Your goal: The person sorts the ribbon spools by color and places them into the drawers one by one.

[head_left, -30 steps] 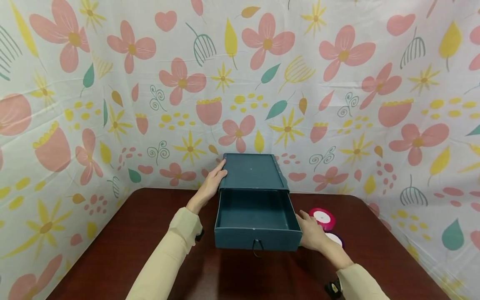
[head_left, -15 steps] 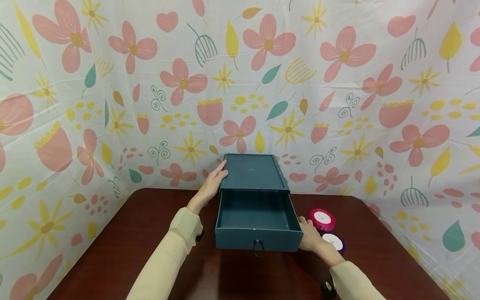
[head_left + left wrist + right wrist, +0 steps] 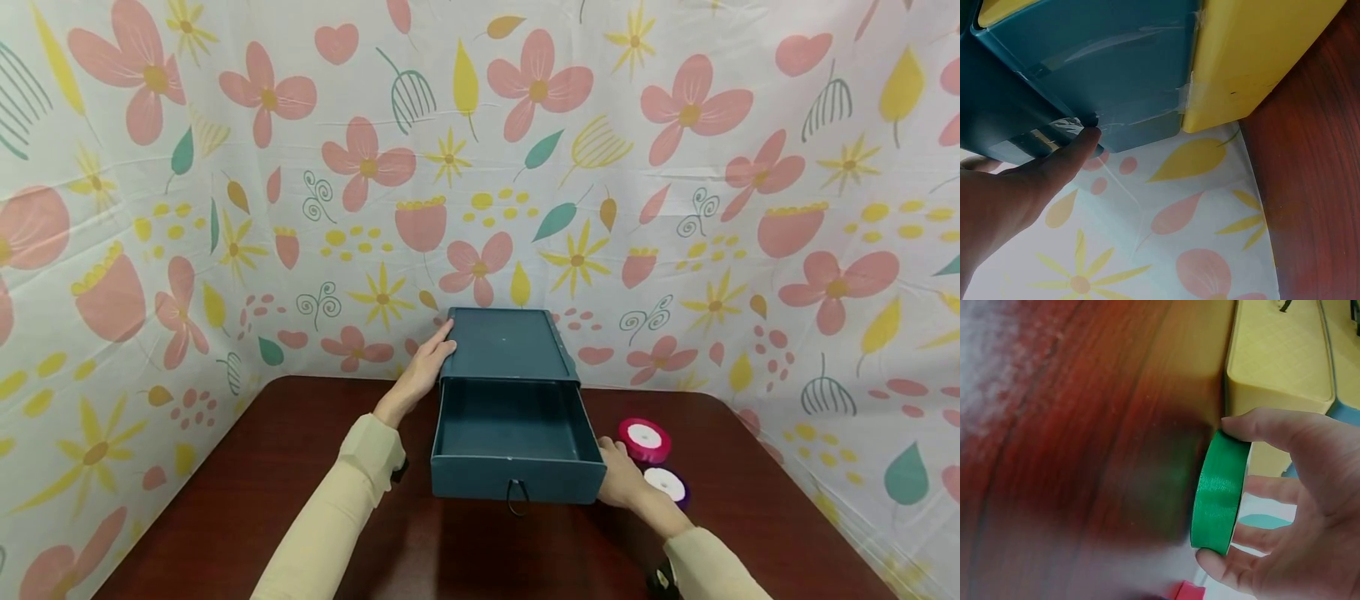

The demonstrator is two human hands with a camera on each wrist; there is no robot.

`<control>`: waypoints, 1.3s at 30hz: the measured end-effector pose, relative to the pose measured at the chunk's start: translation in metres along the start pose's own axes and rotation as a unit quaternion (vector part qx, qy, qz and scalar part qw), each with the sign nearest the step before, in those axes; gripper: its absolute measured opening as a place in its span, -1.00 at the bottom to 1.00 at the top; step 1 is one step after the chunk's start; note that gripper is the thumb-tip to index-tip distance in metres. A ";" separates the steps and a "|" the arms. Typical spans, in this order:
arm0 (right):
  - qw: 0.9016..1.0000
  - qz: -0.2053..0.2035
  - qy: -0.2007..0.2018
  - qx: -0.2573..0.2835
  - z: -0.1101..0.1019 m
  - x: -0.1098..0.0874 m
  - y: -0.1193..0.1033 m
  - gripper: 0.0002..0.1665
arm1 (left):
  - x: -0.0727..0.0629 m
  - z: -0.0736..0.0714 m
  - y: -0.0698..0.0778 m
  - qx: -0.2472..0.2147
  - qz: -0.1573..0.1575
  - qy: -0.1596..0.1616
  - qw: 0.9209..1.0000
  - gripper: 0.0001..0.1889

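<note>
**Right hand [image 3: 626,482] pinches a green ribbon spool [image 3: 1219,490] beside the pulled-out drawer [image 3: 480,482]**

Over the past second, we see the right hand draw back slightly toward the table's [image 3: 315,442] near edge, so that the pink spool [image 3: 645,437] and the purple-rimmed spool [image 3: 666,483] show more fully toward the right edge. The left hand [image 3: 416,375] stays put, its fingers stretched along the left side of the cabinet [image 3: 504,342]. We take this to mean that the green spool is now in grip – the work has reached the spools while the cabinet is steadied.

In the right wrist view, the right hand's digits are curled around the green spool, pressing opposite ends of its rim; other fingers bend behind it. The spool stands just beside the yellow drawer fronts [image 3: 1279,350], its reflection on the tabletop. The left hand grasps nothing that we can see; it only touches the cabinet.

Much is hidden. From the head, the green spool does not show, blocked by the hand and perhaps the drawer's right side. We cannot tell whether it touches the table or hangs just above. In the left wrist view, the left hand is dark and partly cut off, so its remaining fingers are hard to make out.
</note>
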State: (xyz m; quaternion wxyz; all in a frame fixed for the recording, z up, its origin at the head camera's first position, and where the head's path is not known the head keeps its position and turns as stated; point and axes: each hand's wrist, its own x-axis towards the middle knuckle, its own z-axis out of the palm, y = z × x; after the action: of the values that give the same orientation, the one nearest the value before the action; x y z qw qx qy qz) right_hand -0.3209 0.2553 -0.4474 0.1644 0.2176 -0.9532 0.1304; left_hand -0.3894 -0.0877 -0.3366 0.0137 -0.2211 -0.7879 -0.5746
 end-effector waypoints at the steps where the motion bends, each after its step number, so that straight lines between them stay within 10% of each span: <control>1: 1.000 -0.011 0.004 -0.007 0.000 0.000 0.000 -0.73 | 0.000 0.000 0.000 0.002 0.000 0.001 1.000 -0.41; 8: 0.998 -0.052 0.026 0.019 -0.011 0.000 0.001 -0.54 | -0.001 0.000 0.000 0.010 0.000 0.007 1.000 -0.41; 18: 0.998 0.018 0.003 0.066 -0.041 -0.002 -0.005 -0.19 | 0.000 0.000 0.001 0.012 -0.001 0.010 1.000 -0.39; 39: 0.998 0.011 0.013 0.067 -0.121 0.006 -0.022 -0.37 | 0.000 -0.002 0.002 0.000 -0.006 -0.009 1.000 -0.41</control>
State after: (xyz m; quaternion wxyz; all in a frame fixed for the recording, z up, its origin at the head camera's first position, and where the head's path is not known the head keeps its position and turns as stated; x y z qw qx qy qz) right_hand -0.2846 0.2731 -0.3312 0.1604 0.2161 -0.9423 0.1990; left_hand -0.3890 -0.0889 -0.3341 0.0026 -0.2215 -0.7891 -0.5730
